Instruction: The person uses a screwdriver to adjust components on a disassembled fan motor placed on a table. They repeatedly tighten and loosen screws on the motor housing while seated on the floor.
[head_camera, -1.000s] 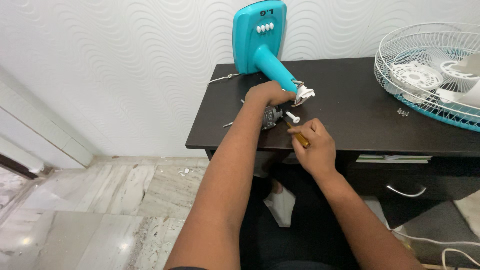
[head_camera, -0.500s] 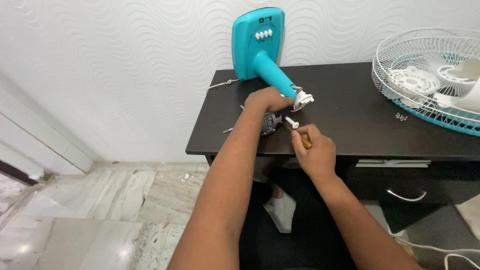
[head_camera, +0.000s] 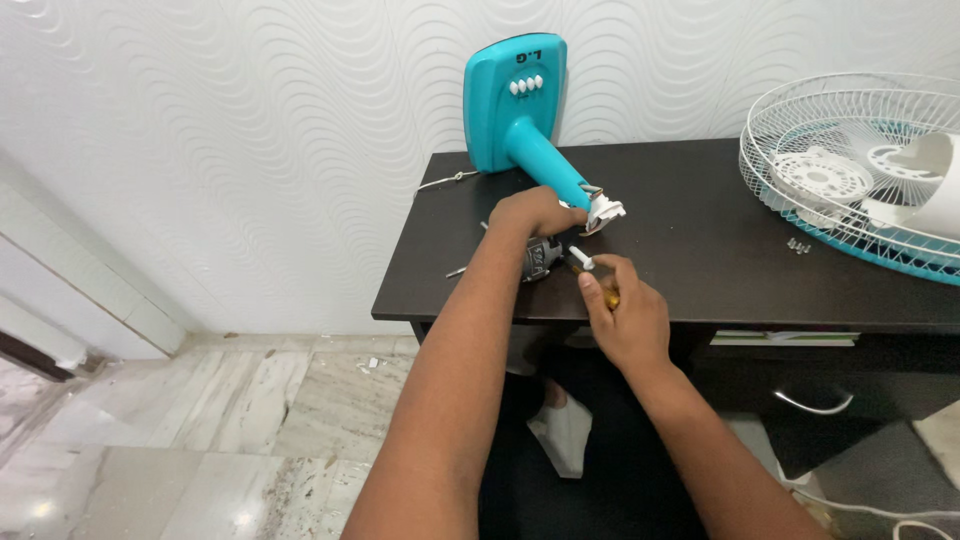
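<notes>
Since the earlier frame, my right hand (head_camera: 622, 318) has closed in toward the left, bringing the screwdriver (head_camera: 592, 281) nearer the work. It is clenched around the amber handle, tip pointing away from me toward the small motor part (head_camera: 541, 258) just ahead of its knuckles. My left hand (head_camera: 535, 211) is curled over that part, apparently pinning it to the dark table (head_camera: 700, 270) so it cannot turn; exactly how its fingers grip is hidden. Just beyond the left hand lies the teal fan stand (head_camera: 520, 110), its white neck end (head_camera: 603, 212) touching my fingertips. Well off to the right of my right hand rests the fan grille (head_camera: 850, 170).
</notes>
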